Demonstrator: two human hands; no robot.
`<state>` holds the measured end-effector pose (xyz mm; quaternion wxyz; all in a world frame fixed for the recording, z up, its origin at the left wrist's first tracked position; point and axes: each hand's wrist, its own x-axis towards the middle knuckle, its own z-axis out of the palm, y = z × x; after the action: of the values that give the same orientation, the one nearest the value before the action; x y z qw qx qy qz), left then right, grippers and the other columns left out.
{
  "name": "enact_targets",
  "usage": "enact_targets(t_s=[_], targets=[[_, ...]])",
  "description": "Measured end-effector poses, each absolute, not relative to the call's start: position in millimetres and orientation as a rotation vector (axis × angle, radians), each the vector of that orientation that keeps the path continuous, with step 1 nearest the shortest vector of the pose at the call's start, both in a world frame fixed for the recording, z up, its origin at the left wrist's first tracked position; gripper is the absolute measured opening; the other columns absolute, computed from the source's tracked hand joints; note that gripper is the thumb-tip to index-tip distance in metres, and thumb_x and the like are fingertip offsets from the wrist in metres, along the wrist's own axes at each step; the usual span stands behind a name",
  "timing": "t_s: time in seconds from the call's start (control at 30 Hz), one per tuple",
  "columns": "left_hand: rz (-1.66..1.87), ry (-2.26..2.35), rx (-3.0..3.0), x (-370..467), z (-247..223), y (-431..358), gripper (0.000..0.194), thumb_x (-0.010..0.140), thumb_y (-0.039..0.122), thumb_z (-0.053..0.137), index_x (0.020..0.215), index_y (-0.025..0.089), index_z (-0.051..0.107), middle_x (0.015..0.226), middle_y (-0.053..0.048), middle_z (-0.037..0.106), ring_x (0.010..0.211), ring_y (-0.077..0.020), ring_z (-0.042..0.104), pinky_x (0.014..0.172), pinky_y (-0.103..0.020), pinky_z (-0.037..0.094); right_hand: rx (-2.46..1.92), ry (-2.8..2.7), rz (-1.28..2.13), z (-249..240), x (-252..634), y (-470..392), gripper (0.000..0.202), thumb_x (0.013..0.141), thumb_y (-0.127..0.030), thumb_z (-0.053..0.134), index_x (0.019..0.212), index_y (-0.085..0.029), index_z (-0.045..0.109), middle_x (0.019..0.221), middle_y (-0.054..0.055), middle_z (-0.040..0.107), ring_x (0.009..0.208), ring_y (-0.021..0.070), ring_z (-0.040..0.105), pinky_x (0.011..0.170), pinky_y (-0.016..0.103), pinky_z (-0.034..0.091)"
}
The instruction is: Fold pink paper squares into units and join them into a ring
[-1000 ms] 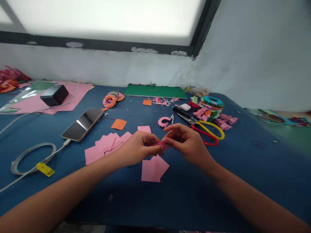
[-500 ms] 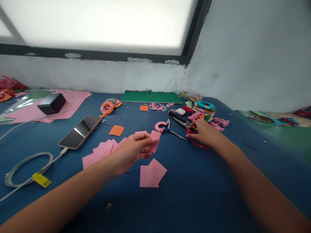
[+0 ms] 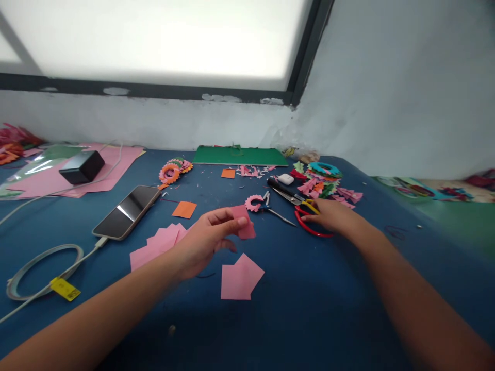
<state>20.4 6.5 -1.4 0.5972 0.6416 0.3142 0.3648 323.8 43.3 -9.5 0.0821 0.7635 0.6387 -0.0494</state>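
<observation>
A small folded pink paper (image 3: 246, 228) is pinched between the thumb and fingers of my left hand (image 3: 214, 238), above the blue table. My right hand (image 3: 332, 215) is at the red and yellow handles of the scissors (image 3: 291, 197), its fingers closed around part of them; the scissors' blades point to the back left. Left of them lie a compass (image 3: 279, 215) and a scalloped pink paper ring (image 3: 253, 203). Two overlapping pink squares (image 3: 236, 281) lie in front of my left hand. More pink squares (image 3: 157, 248) are fanned out partly behind my left forearm.
A phone (image 3: 127, 212) with a white cable, a black box (image 3: 82, 166) and pink sheets (image 3: 116, 172) are on the left. Orange squares (image 3: 184, 209), a green board (image 3: 240, 155) and paper scraps lie farther back. Colourful paper rings (image 3: 324, 170) are stacked behind my right hand.
My left hand has tilted the pink paper and its lower fingers have opened away from it. My right hand has shifted right and its fingers have drawn in on the scissors' handles.
</observation>
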Motion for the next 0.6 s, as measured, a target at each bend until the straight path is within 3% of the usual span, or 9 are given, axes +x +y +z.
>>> enact_targets(t_s=[0.1, 0.17, 0.23, 0.37, 0.6], targets=[[1.025, 0.656, 1.802, 17.5, -3.0, 6.2, 0.011, 0.084, 0.027, 0.059, 0.082, 0.017, 0.062, 0.075, -0.003, 0.067, 0.052, -0.0070, 0.056, 0.043, -0.016, 0.044, 2.302, 1.978, -0.128, -8.7, 320.0, 43.1, 0.029, 0.090, -0.032, 0.053, 0.114, -0.016, 0.055, 0.115, 0.008, 0.058, 0.095, 0.0198, 0.059, 0.080, 0.040, 0.051], [1.174, 0.561, 2.044, 13.8, -2.3, 5.4, 0.003, 0.080, 0.018, 0.063, 0.078, 0.019, 0.066, 0.081, -0.003, 0.068, 0.060, -0.0091, 0.061, 0.050, -0.018, 0.048, 2.312, 2.073, -0.101, -6.4, 316.8, 41.8, 0.029, 0.090, -0.031, 0.053, 0.114, -0.017, 0.055, 0.116, 0.008, 0.057, 0.097, 0.0201, 0.059, 0.081, 0.041, 0.050], [1.318, 0.444, 2.271, 9.6, -1.2, 4.2, 0.012, 0.075, 0.009, 0.064, 0.076, 0.020, 0.068, 0.084, -0.003, 0.069, 0.071, -0.0115, 0.065, 0.059, -0.019, 0.051, 2.312, 2.204, -0.080, -3.7, 311.8, 39.3, 0.028, 0.090, -0.032, 0.052, 0.114, -0.017, 0.055, 0.116, 0.008, 0.057, 0.097, 0.0200, 0.058, 0.082, 0.041, 0.050], [1.517, 0.311, 2.556, 3.1, 1.4, 0.7, 0.024, 0.069, -0.002, 0.065, 0.079, 0.020, 0.069, 0.087, -0.004, 0.071, 0.074, -0.0133, 0.067, 0.064, -0.020, 0.053, 2.305, 2.501, -0.094, 2.6, 295.1, 30.3, 0.036, 0.082, -0.038, 0.060, 0.110, -0.016, 0.055, 0.105, 0.009, 0.061, 0.091, 0.0211, 0.059, 0.079, 0.037, 0.048], [1.613, 0.356, 2.493, 2.5, 9.4, -6.5, 0.026, 0.066, -0.003, 0.067, 0.077, 0.020, 0.069, 0.087, -0.003, 0.071, 0.078, -0.0143, 0.068, 0.071, -0.020, 0.056, 2.256, 2.862, -0.417, 14.7, 268.1, 12.2, 0.038, 0.072, -0.050, 0.065, 0.092, -0.020, 0.054, 0.082, 0.003, 0.060, 0.071, 0.0184, 0.055, 0.060, 0.028, 0.041]])
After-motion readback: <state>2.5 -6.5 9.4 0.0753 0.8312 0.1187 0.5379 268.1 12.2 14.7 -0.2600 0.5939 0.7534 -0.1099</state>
